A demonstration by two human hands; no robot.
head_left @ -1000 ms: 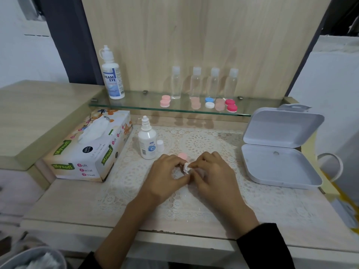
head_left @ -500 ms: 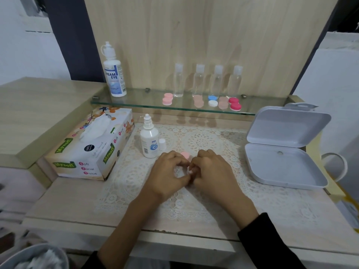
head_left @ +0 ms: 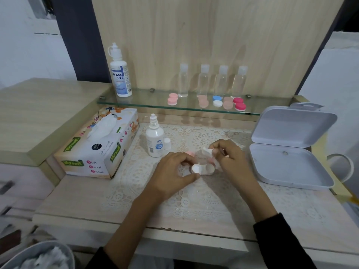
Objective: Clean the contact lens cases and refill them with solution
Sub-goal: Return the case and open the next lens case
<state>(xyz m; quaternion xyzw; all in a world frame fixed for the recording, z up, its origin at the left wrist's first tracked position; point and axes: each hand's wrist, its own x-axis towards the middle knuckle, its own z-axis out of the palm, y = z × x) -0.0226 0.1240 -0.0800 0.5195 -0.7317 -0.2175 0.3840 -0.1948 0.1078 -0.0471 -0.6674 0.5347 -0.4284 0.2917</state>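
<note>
so the tissue wad (head_left: 206,152) is being lifted clear of the lens case (head_left: 203,169) now, pinched between the thumb and fingertips of the right hand (head_left: 231,158), and that's the bit that's changed: half a second back both hands were being kept bunched together with the tissue pushed down into the case, and the wells weren't being shown at all. Now both white wells are being left open to the camera, though dry or not can't be told from here. The case is being held low over the lace mat (head_left: 194,200), mid-table (touching it or not, can't tell), with its left well being gripped by the curled thumb and fingers of the left hand (head_left: 171,171). Reads like the wiping on this one is being wrapped up, so refilling is probably being lined up next, handy since the small solution bottle (head_left: 154,139) is being left uncapped just behind the left hand, its cap (head_left: 167,143) beside it. A pink lid (head_left: 190,153) is being half hidden behind the case. Everything else is being left as before: tissue box (head_left: 101,144), open white box (head_left: 287,162), the other cases on the glass shelf (head_left: 136,100)
</note>
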